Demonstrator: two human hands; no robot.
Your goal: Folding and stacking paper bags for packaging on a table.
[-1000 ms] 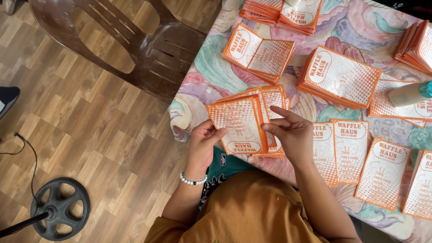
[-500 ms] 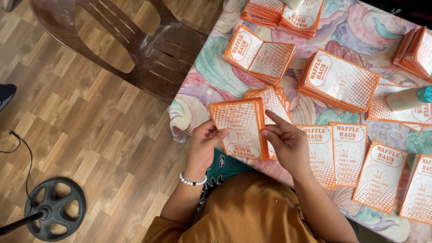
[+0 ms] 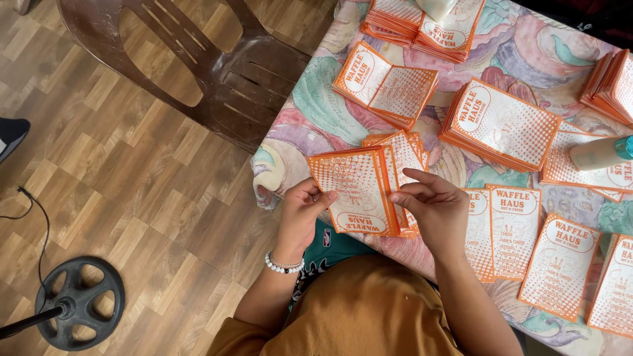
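My left hand (image 3: 302, 209) grips the lower left edge of a flat orange-and-white paper bag (image 3: 353, 188) held over the near table edge. My right hand (image 3: 432, 206) holds the same bag at its right side, fingers curled on the fold. Under it lies a small pile of the same bags (image 3: 403, 153). Both hands sit above my lap in an ochre shirt.
A table with a pastel patterned cloth (image 3: 316, 99) carries several stacks of orange bags (image 3: 501, 125), folded ones (image 3: 386, 86) and flat ones in a row (image 3: 514, 231). A bottle (image 3: 600, 153) lies at right. A brown plastic chair (image 3: 217, 72) and a black stand base (image 3: 79, 310) are on the wooden floor.
The bag has shifted slightly left and lower in my hands. My right hand has slid from the bag's top right down to its right edge.
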